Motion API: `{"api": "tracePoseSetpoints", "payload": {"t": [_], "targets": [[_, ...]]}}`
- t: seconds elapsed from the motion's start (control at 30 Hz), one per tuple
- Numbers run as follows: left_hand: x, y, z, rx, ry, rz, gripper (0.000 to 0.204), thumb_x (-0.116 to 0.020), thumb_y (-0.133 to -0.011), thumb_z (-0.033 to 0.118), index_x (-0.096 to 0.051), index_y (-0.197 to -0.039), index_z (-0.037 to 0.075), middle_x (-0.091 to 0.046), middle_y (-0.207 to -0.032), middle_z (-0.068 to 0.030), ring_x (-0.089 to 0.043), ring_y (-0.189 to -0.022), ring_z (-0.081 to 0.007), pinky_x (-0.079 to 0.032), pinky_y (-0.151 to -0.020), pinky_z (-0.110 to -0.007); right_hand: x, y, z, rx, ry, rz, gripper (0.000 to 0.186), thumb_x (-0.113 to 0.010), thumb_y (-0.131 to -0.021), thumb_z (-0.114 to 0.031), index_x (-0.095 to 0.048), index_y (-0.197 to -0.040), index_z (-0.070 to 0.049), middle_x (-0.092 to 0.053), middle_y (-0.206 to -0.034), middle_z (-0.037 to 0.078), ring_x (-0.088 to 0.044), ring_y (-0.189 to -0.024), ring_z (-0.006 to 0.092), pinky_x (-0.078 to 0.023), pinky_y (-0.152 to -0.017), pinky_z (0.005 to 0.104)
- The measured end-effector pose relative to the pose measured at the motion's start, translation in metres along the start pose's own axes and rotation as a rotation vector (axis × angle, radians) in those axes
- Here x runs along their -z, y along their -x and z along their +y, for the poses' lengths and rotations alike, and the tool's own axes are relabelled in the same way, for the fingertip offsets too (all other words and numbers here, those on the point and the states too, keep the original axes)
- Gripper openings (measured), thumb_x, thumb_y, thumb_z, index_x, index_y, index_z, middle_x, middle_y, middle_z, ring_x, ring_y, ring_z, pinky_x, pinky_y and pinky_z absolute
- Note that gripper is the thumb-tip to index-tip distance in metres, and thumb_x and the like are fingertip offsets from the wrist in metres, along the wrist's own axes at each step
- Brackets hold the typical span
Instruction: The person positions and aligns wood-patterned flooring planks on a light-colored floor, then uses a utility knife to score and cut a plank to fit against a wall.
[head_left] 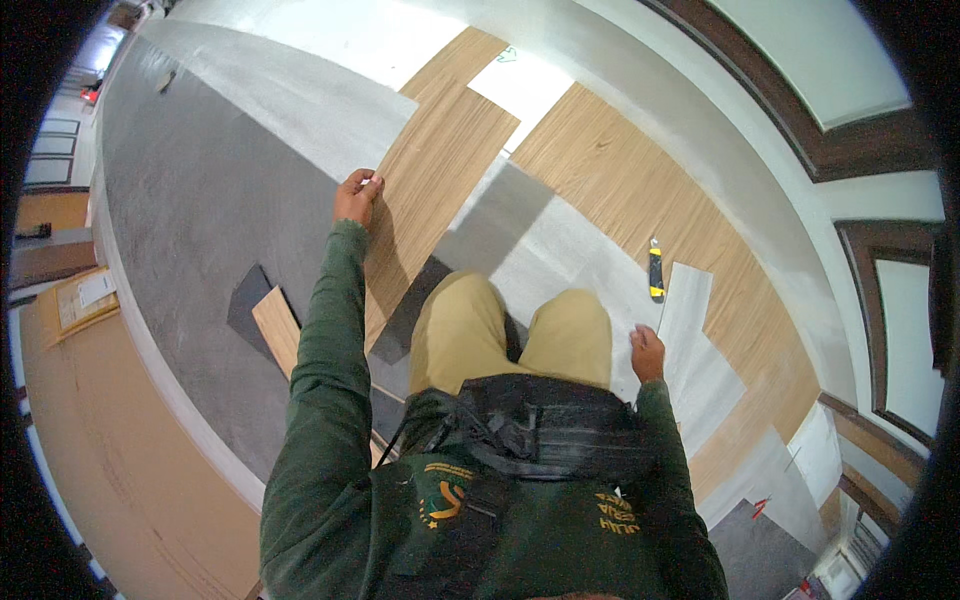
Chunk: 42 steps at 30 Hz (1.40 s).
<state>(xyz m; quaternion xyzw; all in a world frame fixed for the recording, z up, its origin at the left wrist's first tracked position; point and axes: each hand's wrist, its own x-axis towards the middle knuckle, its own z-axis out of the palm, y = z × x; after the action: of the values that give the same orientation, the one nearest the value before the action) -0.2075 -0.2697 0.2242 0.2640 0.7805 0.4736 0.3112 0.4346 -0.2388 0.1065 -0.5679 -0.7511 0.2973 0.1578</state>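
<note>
Wood-grain plank (425,195): one long, flat rectangle, light brown, with fine streaks running lengthwise and straight edges. Located ahead and to the left of the kneeling person, beyond the left knee, with a dark shadow beside it. The long axis ran obliquely, from a near end beside that knee to a far end pointing forward and to the right.

Surroundings, in descending size:

Dark grey floor (190,210): matt, faintly mottled, left of the plank.

Laid boards (610,170): matching wood grain, a broad band on the right.

Pale grey sheet (590,260): thin, dull, between the plank and the boards.

Dark piece (247,297): flat, angular, on the floor.

Short wood piece (276,325): narrow, light, partly over the dark piece.

Left hand (358,197): clamped on the plank's left long edge.

Right hand (648,355): fingers curled together above the sheet; contents, if any, could not be told.

Utility knife (656,274): black and yellow, slim, beside the boards' inner edge.
</note>
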Motion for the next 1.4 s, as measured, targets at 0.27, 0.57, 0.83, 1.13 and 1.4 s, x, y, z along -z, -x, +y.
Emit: {"api": "tracePoseSetpoints", "payload": {"t": [0.27,0.57,0.83,1.13,1.4], "targets": [[-0.113,-0.138,-0.04,0.116,-0.174,-0.035,0.025,-0.07,-0.09,0.023,-0.071,-0.104,0.002,-0.07,-0.085,-0.0097,-0.062,-0.076,-0.0176,-0.05,-0.073,-0.034,-0.091,-0.206,-0.089,-0.016,0.014,-0.087,0.044,-0.061,-0.086,-0.012,-0.054,-0.127,0.003,-0.057,-0.129,0.025,-0.049,-0.127,0.0396,-0.038,-0.109,0.0468],[-0.204,-0.237,-0.056,0.073,-0.263,-0.06,0.026,-0.068,-0.091,0.022,-0.071,-0.101,-0.002,-0.071,-0.086,-0.0105,-0.063,-0.078,-0.0183,-0.05,-0.075,-0.034,-0.161,-0.324,-0.061,-0.036,0.168,0.192,0.064,-0.061,-0.086,-0.022,-0.04,-0.14,0.005,-0.037,-0.149,0.025,-0.028,-0.142,0.0437,-0.024,-0.117,0.0523],[-0.241,-0.282,-0.072,0.118,-0.241,-0.064,0.025,-0.072,-0.088,0.029,-0.072,-0.089,0.004,-0.065,-0.075,-0.0024,-0.057,-0.07,-0.0135,-0.047,-0.066,-0.03,-0.169,-0.329,-0.071,-0.178,0.344,0.117,0.069,-0.062,-0.084,-0.03,-0.04,-0.141,0.001,-0.032,-0.154,0.017,-0.025,-0.145,0.0419,-0.023,-0.114,0.0598],[-0.264,-0.299,-0.075,0.137,-0.231,-0.073,0.027,-0.071,-0.089,0.028,-0.071,-0.095,0.002,-0.065,-0.074,-0.0047,-0.058,-0.068,-0.0128,-0.048,-0.064,-0.029,-0.167,-0.33,-0.063,-0.126,0.292,0.143,0.069,-0.059,-0.087,-0.029,-0.033,-0.146,-0.005,-0.028,-0.157,0.018,-0.023,-0.145,0.0443,-0.023,-0.112,0.0638],[-0.266,-0.299,-0.086,0.242,-0.199,-0.06,0.025,-0.068,-0.092,0.025,-0.071,-0.099,0.002,-0.068,-0.08,-0.0033,-0.058,-0.072,-0.0126,-0.048,-0.07,-0.03,-0.171,-0.329,-0.061,-0.125,0.309,0.147,0.069,-0.059,-0.087,-0.031,-0.034,-0.146,-0.005,-0.031,-0.155,0.02,-0.024,-0.145,0.0451,-0.021,-0.112,0.064]]}}
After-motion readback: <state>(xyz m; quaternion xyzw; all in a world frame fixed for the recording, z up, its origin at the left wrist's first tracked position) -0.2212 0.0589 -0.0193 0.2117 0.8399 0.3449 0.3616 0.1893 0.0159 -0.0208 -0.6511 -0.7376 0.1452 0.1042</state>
